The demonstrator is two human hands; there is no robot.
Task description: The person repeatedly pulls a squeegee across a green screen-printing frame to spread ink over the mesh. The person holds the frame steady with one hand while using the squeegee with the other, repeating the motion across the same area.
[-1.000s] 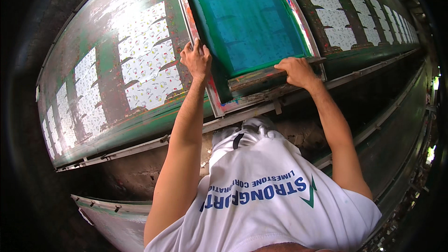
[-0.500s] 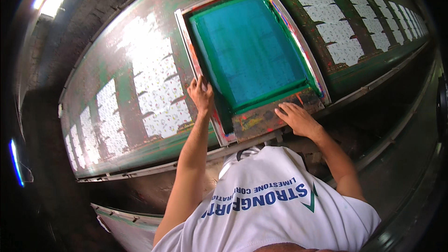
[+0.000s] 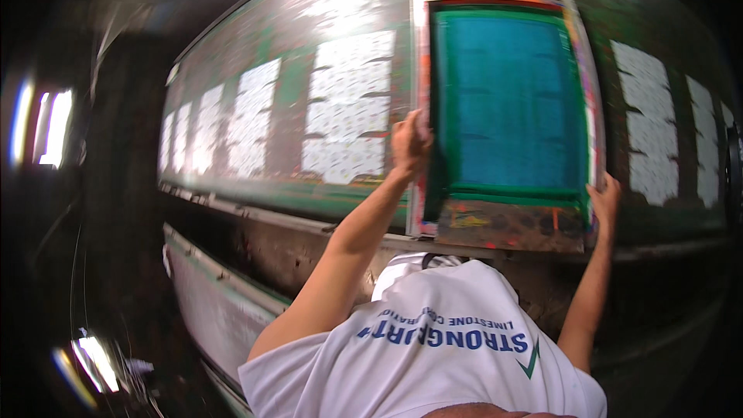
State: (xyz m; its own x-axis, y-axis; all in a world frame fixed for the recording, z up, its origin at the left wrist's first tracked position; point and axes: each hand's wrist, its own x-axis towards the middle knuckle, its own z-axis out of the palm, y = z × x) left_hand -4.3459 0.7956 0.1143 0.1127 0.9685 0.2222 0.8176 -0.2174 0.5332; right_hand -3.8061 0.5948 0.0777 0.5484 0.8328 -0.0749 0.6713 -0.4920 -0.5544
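Observation:
A screen-printing frame (image 3: pixel 421 62) with blue-green mesh (image 3: pixel 511 101) lies on the long green table. Green edging borders the mesh, and paint smears mark the rails. My left hand (image 3: pixel 410 143) is closed around the left rail, about midway along it. At the lower part of the right rail, my right hand (image 3: pixel 605 197) grips the frame, its fingers partly hidden and slightly blurred. A dark, paint-stained strip (image 3: pixel 511 224) crosses the frame's near end, close to my shirt.
Printed white sheets (image 3: pixel 348 108) lie in separate columns along the green table (image 3: pixel 294 116), left and right of the frame. A rail (image 3: pixel 309 222) runs along the table's near edge. Another pale surface (image 3: pixel 224 294) stands behind me at the lower left.
My right hand has moved from the stained strip at the near end to the right rail. My left hand stays on the left rail. The view has turned, shifting the frame rightward in the picture.

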